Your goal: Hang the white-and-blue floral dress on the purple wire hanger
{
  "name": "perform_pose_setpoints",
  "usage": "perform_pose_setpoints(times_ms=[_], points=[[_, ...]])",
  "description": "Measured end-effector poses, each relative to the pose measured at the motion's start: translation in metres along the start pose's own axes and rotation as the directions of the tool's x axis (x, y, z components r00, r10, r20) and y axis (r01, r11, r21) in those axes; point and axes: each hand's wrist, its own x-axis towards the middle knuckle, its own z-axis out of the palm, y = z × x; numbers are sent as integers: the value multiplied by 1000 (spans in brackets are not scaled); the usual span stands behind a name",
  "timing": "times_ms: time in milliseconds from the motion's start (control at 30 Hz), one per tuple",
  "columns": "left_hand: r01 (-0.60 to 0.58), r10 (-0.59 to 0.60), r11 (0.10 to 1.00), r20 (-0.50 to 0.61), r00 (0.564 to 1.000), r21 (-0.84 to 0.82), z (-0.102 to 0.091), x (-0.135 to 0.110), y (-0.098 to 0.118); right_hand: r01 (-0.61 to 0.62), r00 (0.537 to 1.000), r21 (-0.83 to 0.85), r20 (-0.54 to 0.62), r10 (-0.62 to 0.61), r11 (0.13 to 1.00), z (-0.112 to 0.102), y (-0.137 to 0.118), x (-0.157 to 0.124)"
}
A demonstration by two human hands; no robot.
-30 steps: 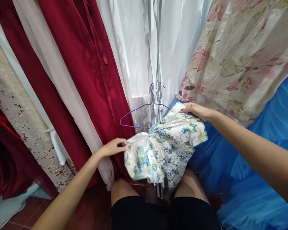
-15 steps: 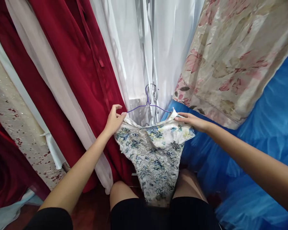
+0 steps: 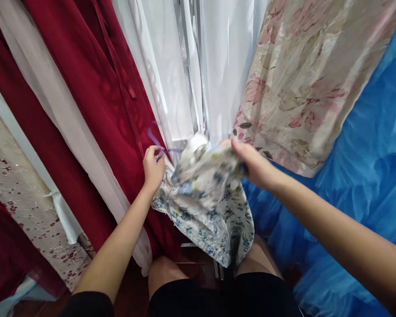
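Note:
A small blue and yellow floral garment (image 3: 204, 207) hangs in front of my knees. My left hand (image 3: 153, 167) grips its left upper edge together with the thin purple wire hanger (image 3: 165, 151), which is blurred. My right hand (image 3: 252, 165) holds the garment's right upper part, bunched up and blurred with motion. The hanger's hook is hidden behind the cloth.
Long garments hang close around: a dark red dress (image 3: 95, 101) and a pale sheer one (image 3: 49, 110) at left, white fabric (image 3: 218, 66) ahead, a pink floral cloth (image 3: 300, 79) and blue tulle (image 3: 359, 176) at right. A metal rack pole (image 3: 188, 75) stands behind. My knees (image 3: 165, 273) are below.
My left hand rose from the garment's lower edge to its upper left corner at the hanger. My right hand has gathered the right side and moved left. The view shifted.

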Motion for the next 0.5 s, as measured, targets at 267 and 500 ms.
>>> perform_pose_setpoints(times_ms=[267, 500], points=[[467, -506, 287, 281, 815, -837, 4, -44, 44, 325, 897, -627, 441, -21, 708, 37, 48, -44], [709, -282, 184, 655, 701, -681, 11, -73, 101, 305, 952, -838, 279, -124, 453, 40, 103, -59]])
